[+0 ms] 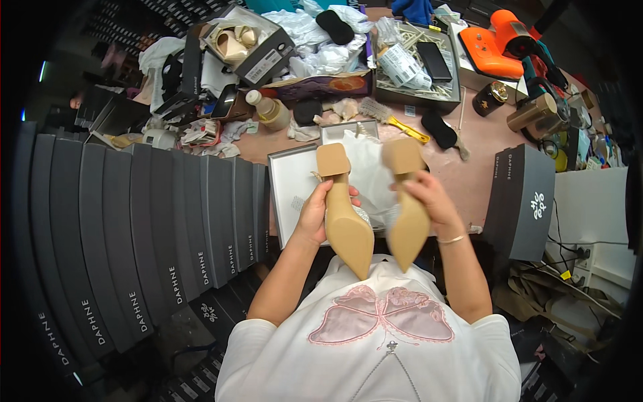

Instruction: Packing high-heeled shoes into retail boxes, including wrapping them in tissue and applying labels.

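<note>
My left hand point(317, 211) is closed around a pointed, heeled shoe point(349, 238), its tan sole turned up toward me and its square heel end pointing away. A matching shoe point(410, 231) is gripped in my right hand point(432, 199), also sole up and slightly blurred. Both toes point back toward my chest, side by side and a little apart. Bits of silvery, sparkly upper show beside the soles; the rest of the uppers is hidden. Beneath the shoes lies an open shoebox point(284, 201) with white tissue paper point(367, 161) in it.
Tall stacks of dark grey shoeboxes point(140, 234) line my left; another stack point(522, 201) stands at right. Across the table are a bottle point(268, 110), a yellow-handled brush point(402, 127), a black jar point(490, 98), a boxed pair of shoes point(234, 47) and an orange device point(492, 50).
</note>
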A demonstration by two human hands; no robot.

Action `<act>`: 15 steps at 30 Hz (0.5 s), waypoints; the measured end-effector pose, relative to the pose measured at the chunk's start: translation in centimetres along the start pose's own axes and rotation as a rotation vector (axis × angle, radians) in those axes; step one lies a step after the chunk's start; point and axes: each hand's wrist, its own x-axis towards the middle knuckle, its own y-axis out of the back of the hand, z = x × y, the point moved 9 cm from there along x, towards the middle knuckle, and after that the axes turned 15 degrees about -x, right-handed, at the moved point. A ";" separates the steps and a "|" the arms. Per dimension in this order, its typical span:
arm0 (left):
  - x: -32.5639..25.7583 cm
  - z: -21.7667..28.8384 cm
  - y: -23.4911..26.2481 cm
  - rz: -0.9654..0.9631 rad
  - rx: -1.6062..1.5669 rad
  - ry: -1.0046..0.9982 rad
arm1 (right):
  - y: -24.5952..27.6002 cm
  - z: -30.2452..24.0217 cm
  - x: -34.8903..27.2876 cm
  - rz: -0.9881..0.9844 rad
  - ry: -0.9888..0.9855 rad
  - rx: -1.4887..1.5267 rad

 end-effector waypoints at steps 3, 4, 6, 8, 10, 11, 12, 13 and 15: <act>-0.1 0.6 0.0 0.003 -0.015 -0.033 | 9.4 -1.0 -3.5 0.305 0.056 0.001; 0.0 0.7 -0.2 0.009 -0.017 -0.044 | 12.7 -0.1 -4.2 0.346 0.062 -0.064; 0.3 0.8 -0.4 0.015 -0.018 -0.060 | 18.4 3.9 -4.7 0.401 -0.002 -0.163; 0.6 0.6 -0.7 0.016 -0.017 -0.065 | 24.9 10.8 -3.8 0.502 -0.049 -0.540; 0.6 0.9 -1.0 0.027 0.010 -0.095 | 27.2 13.7 -3.2 0.588 -0.224 -0.909; 0.5 1.1 -1.3 0.032 0.026 -0.110 | 27.9 14.5 -3.3 0.627 -0.377 -1.088; 0.3 1.6 -1.8 0.046 0.141 -0.152 | 27.7 12.5 -3.7 0.875 -0.169 -1.258; -0.1 2.0 -2.2 0.065 0.255 -0.202 | 25.6 10.1 -2.8 0.825 -0.040 -1.061; -1.0 3.1 -3.3 0.059 0.628 -0.339 | 17.0 0.7 -3.0 0.718 0.193 -0.664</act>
